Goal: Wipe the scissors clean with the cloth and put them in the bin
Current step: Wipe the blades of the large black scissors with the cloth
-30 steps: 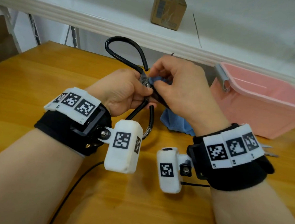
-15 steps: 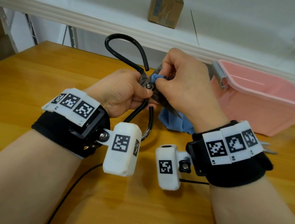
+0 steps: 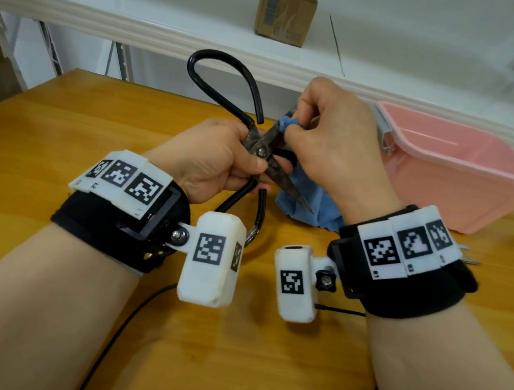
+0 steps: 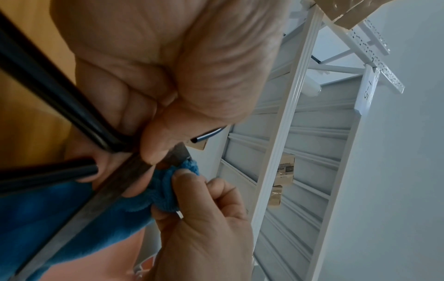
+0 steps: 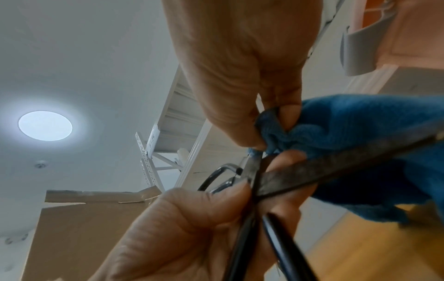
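Note:
Large dark-steel scissors (image 3: 263, 152) with black loop handles are held open above the wooden table. My left hand (image 3: 221, 158) pinches them at the pivot, thumb on the screw; the same grip shows in the left wrist view on the scissors (image 4: 100, 192). One blade points toward me over the blue cloth (image 3: 307, 202). My right hand (image 3: 325, 132) pinches a fold of the cloth (image 4: 168, 190) around the other, upper blade. In the right wrist view the cloth (image 5: 336, 123) bunches at the fingers above the scissors (image 5: 300, 175). The pink bin (image 3: 454, 167) stands to the right.
A white shelf edge (image 3: 139, 28) runs along the far side of the table, with a small cardboard box (image 3: 285, 9) on it. Metal tips (image 3: 469, 256) of another tool poke out behind my right wrist. Cables (image 3: 122, 332) trail across the near table.
My right hand has slid the cloth up and outward along the upper blade, away from the pivot. The lower blade now shows bare. My left hand has kept its grip.

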`<state>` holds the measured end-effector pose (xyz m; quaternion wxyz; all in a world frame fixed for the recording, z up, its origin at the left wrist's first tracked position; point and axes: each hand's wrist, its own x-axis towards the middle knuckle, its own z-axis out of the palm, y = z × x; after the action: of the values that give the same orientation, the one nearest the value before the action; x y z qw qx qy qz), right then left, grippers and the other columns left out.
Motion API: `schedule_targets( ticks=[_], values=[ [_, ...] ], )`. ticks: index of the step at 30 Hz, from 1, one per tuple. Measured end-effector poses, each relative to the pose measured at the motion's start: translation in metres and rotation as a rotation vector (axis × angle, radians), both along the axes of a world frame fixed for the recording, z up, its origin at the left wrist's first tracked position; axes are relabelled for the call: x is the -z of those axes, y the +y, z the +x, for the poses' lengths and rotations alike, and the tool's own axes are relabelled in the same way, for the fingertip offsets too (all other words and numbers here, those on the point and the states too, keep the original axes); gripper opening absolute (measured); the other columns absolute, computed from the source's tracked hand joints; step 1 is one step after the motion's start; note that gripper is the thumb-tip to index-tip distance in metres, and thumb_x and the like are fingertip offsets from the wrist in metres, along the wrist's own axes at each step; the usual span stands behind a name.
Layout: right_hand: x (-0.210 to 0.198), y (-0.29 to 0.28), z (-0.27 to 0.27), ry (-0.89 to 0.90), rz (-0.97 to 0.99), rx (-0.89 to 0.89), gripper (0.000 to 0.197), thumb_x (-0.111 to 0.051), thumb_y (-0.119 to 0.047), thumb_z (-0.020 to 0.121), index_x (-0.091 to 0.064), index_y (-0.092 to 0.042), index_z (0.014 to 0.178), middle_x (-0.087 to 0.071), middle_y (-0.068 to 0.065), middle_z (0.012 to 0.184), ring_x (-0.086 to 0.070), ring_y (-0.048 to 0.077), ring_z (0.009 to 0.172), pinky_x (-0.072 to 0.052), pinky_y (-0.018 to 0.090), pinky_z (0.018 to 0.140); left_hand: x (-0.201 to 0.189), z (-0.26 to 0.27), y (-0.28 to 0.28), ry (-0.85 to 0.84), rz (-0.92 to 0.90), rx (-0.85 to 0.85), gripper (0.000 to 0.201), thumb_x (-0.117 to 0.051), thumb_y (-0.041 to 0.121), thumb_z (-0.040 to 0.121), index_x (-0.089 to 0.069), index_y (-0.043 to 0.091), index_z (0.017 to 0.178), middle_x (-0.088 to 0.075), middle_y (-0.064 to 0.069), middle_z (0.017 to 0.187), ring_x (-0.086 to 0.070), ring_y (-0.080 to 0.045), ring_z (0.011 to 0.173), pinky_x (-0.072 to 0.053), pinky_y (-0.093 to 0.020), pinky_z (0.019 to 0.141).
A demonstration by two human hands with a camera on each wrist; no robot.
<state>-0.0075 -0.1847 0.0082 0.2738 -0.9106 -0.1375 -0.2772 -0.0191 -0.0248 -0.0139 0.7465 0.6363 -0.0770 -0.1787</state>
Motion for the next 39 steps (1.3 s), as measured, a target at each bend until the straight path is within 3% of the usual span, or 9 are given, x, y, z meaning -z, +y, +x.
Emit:
schedule_targets(
  ticks=[5, 10, 15, 19, 22, 26, 29, 33, 39],
  values=[
    [-0.010, -0.008, -0.003, 0.071, 0.079, -0.091, 0.016, -0.072, -0.014, 0.076, -0.058, -0.023, 0.078, -0.065, -0.007, 0.078, -0.061, 0.011, 0.072, -0.053, 0.032, 0.064, 0.002, 0.002, 0.000, 0.042, -0.051, -0.018, 0.029, -0.044, -0.015, 0.090, -0.058, 0.001, 0.110, -0.074, -0.017, 0.097, -0.072, -0.029, 0.086, -0.059, -0.036, 0.076],
    [-0.006, 0.008, -0.011, 0.051, -0.084, -0.210, 0.014, -0.068, -0.012, 0.078, -0.059, -0.020, 0.084, -0.059, -0.010, 0.075, -0.054, 0.004, 0.069, -0.042, 0.016, 0.059, 0.002, 0.001, -0.002, -0.007, -0.027, -0.099, 0.027, -0.049, -0.017, 0.087, -0.061, 0.002, 0.102, -0.070, -0.017, 0.088, -0.071, -0.028, 0.079, -0.061, -0.036, 0.071],
    [0.003, 0.014, -0.009, -0.050, -0.062, -0.147, 0.014, -0.064, -0.010, 0.082, -0.053, -0.020, 0.083, -0.055, -0.009, 0.072, -0.052, 0.005, 0.069, -0.041, 0.018, 0.061, 0.003, 0.002, -0.005, -0.043, 0.048, -0.139, 0.028, -0.052, -0.019, 0.084, -0.061, 0.000, 0.104, -0.067, -0.022, 0.092, -0.069, -0.041, 0.095, -0.057, -0.050, 0.084],
    [0.002, 0.010, -0.005, -0.094, 0.002, -0.056, 0.018, -0.060, -0.007, 0.084, -0.048, -0.020, 0.083, -0.052, -0.007, 0.074, -0.056, 0.016, 0.073, -0.050, 0.038, 0.064, 0.003, 0.000, -0.011, -0.033, 0.057, -0.117, 0.032, -0.051, -0.020, 0.084, -0.061, -0.001, 0.108, -0.070, -0.024, 0.097, -0.069, -0.042, 0.097, -0.057, -0.052, 0.085],
    [0.002, 0.010, -0.005, -0.019, -0.088, -0.112, 0.021, -0.063, -0.009, 0.084, -0.047, -0.023, 0.081, -0.050, -0.010, 0.070, -0.049, 0.006, 0.066, -0.037, 0.024, 0.059, 0.005, 0.000, -0.010, -0.011, 0.033, -0.130, 0.029, -0.050, -0.020, 0.085, -0.061, 0.001, 0.101, -0.069, -0.023, 0.095, -0.069, -0.041, 0.096, -0.060, -0.045, 0.076],
    [0.002, 0.008, -0.002, -0.027, -0.017, -0.088, 0.031, -0.060, -0.005, 0.081, -0.039, -0.027, 0.072, -0.048, -0.009, 0.072, -0.051, 0.009, 0.068, -0.041, 0.029, 0.060, 0.003, 0.000, -0.010, -0.027, 0.019, -0.103, 0.033, -0.048, -0.021, 0.086, -0.063, 0.007, 0.097, -0.072, -0.016, 0.089, -0.071, -0.035, 0.092, -0.060, -0.042, 0.077],
    [0.001, 0.005, -0.001, -0.061, -0.011, -0.015, 0.036, -0.057, -0.003, 0.081, -0.035, -0.029, 0.070, -0.043, -0.012, 0.073, -0.042, 0.007, 0.068, -0.033, 0.026, 0.059, 0.002, 0.000, -0.009, -0.029, 0.014, -0.062, 0.037, -0.046, -0.021, 0.086, -0.063, 0.009, 0.099, -0.075, -0.010, 0.084, -0.073, -0.028, 0.086, -0.060, -0.040, 0.077],
    [-0.001, 0.015, -0.007, 0.013, -0.123, -0.102, 0.037, -0.060, -0.006, 0.081, -0.035, -0.030, 0.068, -0.045, -0.011, 0.072, -0.043, 0.005, 0.066, -0.029, 0.019, 0.056, 0.003, 0.001, -0.004, -0.016, 0.011, -0.093, 0.033, -0.049, -0.021, 0.085, -0.063, 0.004, 0.102, -0.071, -0.016, 0.088, -0.072, -0.032, 0.086, -0.061, -0.039, 0.072],
    [0.000, 0.009, -0.004, -0.066, -0.019, -0.007, 0.037, -0.056, -0.003, 0.082, -0.033, -0.030, 0.069, -0.049, -0.003, 0.084, -0.048, 0.016, 0.074, -0.032, 0.026, 0.058, 0.001, -0.001, -0.008, -0.014, 0.003, -0.044, 0.037, -0.046, -0.022, 0.086, -0.063, 0.009, 0.099, -0.074, -0.013, 0.083, -0.073, -0.027, 0.081, -0.061, -0.037, 0.072]
  ],
)
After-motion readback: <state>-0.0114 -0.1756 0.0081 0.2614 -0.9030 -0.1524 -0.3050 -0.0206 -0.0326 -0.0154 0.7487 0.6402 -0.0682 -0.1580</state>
